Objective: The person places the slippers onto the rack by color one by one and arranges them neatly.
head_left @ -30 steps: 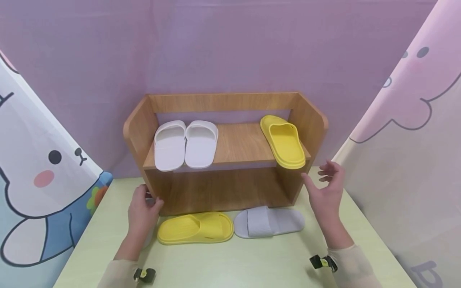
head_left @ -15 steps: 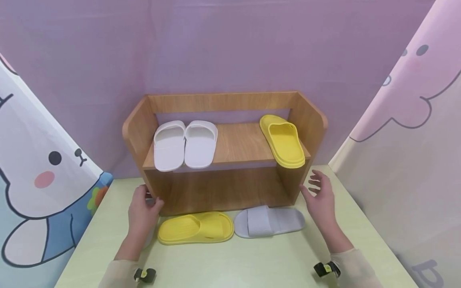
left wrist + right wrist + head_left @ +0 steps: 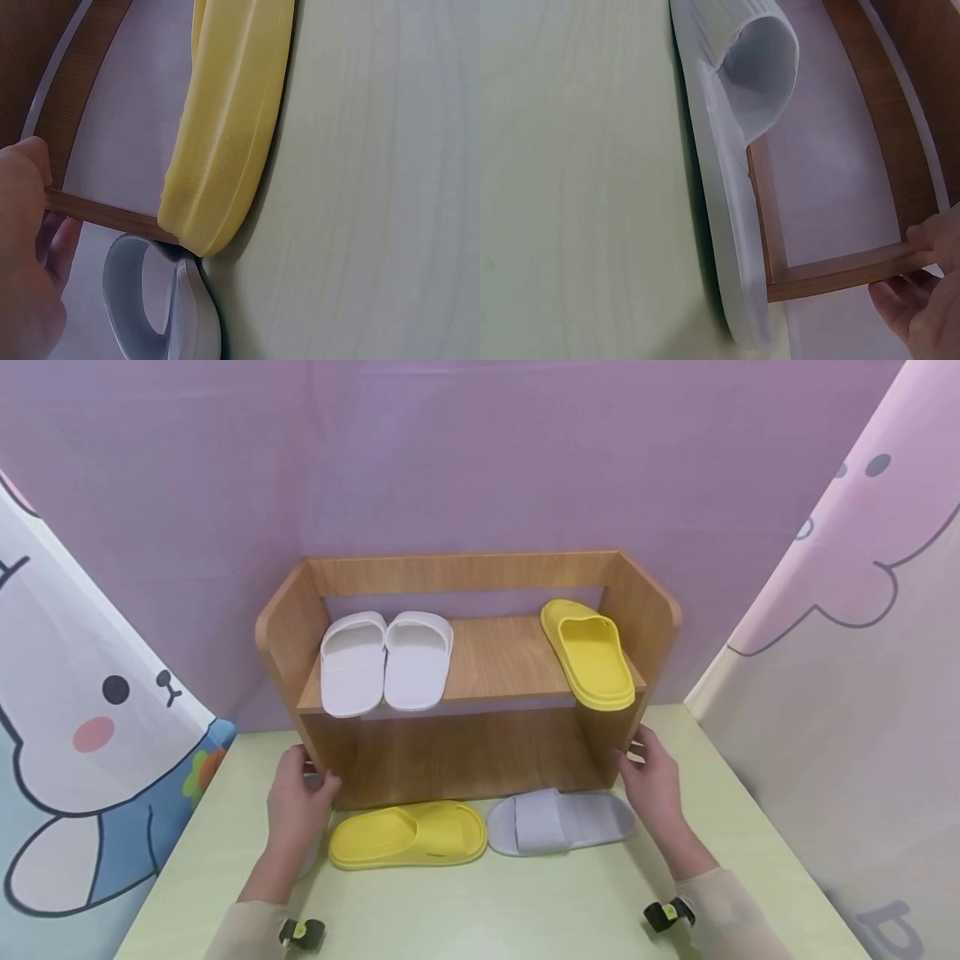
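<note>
A small two-tier wooden shoe rack [image 3: 495, 656] stands on the table. My left hand [image 3: 295, 797] grips the front edge of its left side panel, thumb inside and fingers outside. On the opposite side, my right hand [image 3: 654, 783] pinches the right side panel [image 3: 847, 271] the same way. A pair of white slippers [image 3: 418, 664] sits at the left of the upper shelf, and one yellow slipper [image 3: 592, 652] at its right end. Before the rack lie another yellow slipper [image 3: 375, 839] and a grey slipper [image 3: 600, 820], both sideways.
Another grey slipper [image 3: 199, 315] lies by the rack's left side, mostly hidden by my left hand in the head view. The pale table [image 3: 480, 910] extends in front. A purple cloth [image 3: 480, 460] hangs behind, with printed cartoon cloths [image 3: 97, 693] at the sides.
My right hand has moved down and left from beside the rack and taken hold of its right side panel. The left hand keeps its grip. Rack and slippers look unmoved.
</note>
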The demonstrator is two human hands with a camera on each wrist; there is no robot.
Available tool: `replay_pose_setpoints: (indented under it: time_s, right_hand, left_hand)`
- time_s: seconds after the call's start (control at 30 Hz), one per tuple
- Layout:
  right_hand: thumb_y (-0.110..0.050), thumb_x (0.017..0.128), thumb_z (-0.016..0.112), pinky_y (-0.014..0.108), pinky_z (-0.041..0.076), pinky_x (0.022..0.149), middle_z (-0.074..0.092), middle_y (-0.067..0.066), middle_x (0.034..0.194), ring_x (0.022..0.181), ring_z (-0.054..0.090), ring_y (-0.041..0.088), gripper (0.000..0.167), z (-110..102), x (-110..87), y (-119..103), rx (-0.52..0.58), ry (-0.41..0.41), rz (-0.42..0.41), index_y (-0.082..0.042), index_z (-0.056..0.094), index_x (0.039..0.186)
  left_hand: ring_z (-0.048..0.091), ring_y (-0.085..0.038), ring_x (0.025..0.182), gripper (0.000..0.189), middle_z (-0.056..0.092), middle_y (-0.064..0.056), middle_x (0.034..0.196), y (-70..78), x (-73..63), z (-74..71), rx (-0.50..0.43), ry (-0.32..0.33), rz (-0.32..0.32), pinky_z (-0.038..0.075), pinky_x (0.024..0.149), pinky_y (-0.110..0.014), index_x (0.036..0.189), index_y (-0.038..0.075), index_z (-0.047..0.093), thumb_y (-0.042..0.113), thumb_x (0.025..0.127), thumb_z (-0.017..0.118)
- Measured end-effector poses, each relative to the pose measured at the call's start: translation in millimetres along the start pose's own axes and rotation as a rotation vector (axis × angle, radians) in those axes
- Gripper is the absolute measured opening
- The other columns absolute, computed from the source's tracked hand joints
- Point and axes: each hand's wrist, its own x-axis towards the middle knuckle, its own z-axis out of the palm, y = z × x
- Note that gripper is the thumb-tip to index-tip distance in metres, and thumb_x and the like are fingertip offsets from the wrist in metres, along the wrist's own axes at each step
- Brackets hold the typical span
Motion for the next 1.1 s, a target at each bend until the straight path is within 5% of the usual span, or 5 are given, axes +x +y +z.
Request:
replay_pose_setpoints:
  time_s: [0.17, 0.6, 0.7, 0.87, 1.1]
  right_hand:
    - [0.000, 0.103, 0.072, 0.055, 0.066, 0.088, 0.073, 0.023, 0.130, 0.117, 0.075, 0.045, 0.040, 3.0, 1.4, 5.5, -0.053, 0.039, -0.011, -0.001, 0.064, 0.142]
    - [0.002, 0.102, 0.070, 0.051, 0.069, 0.081, 0.073, 0.022, 0.123, 0.112, 0.075, 0.044, 0.031, 7.0, 3.0, 11.6, -0.084, 0.047, -0.056, -0.001, 0.065, 0.132]
    - [0.002, 0.101, 0.070, 0.053, 0.068, 0.080, 0.074, 0.022, 0.122, 0.112, 0.075, 0.044, 0.031, 6.7, 3.2, 11.6, -0.089, 0.049, -0.056, -0.002, 0.064, 0.132]
    - [0.001, 0.101, 0.071, 0.054, 0.068, 0.078, 0.074, 0.023, 0.119, 0.112, 0.074, 0.045, 0.031, 6.4, 4.8, 10.9, -0.101, 0.047, -0.056, -0.002, 0.063, 0.131]
    - [0.000, 0.099, 0.072, 0.053, 0.068, 0.074, 0.075, 0.021, 0.115, 0.109, 0.074, 0.043, 0.029, 8.2, 5.3, 10.9, -0.118, 0.061, -0.051, -0.004, 0.064, 0.127]
  left_hand:
    - [0.063, -0.041, 0.126, 0.052, 0.057, -0.018, 0.138, 4.1, 0.0, 0.6, -0.003, -0.019, -0.023, 0.060, 0.103, -0.062, 0.146, 0.005, 0.050, 0.007, 0.100, 0.074]
    - [0.062, -0.041, 0.129, 0.061, 0.058, -0.020, 0.140, 6.4, -3.3, -9.1, -0.043, -0.045, -0.031, 0.061, 0.101, -0.059, 0.155, 0.004, 0.046, 0.009, 0.102, 0.075]
    - [0.065, -0.041, 0.128, 0.065, 0.054, -0.020, 0.142, 13.0, -8.9, -11.4, -0.073, -0.021, -0.055, 0.063, 0.099, -0.049, 0.157, 0.003, 0.042, 0.010, 0.101, 0.075]
    - [0.072, -0.037, 0.118, 0.056, 0.054, -0.016, 0.134, 21.6, -21.7, -11.8, -0.085, 0.061, -0.093, 0.060, 0.086, -0.016, 0.145, 0.005, 0.045, 0.012, 0.099, 0.076]
    - [0.069, -0.027, 0.102, 0.036, 0.061, -0.009, 0.116, 19.6, -30.8, -12.4, 0.002, 0.087, 0.043, 0.050, 0.080, -0.013, 0.126, 0.005, 0.056, 0.007, 0.096, 0.076]
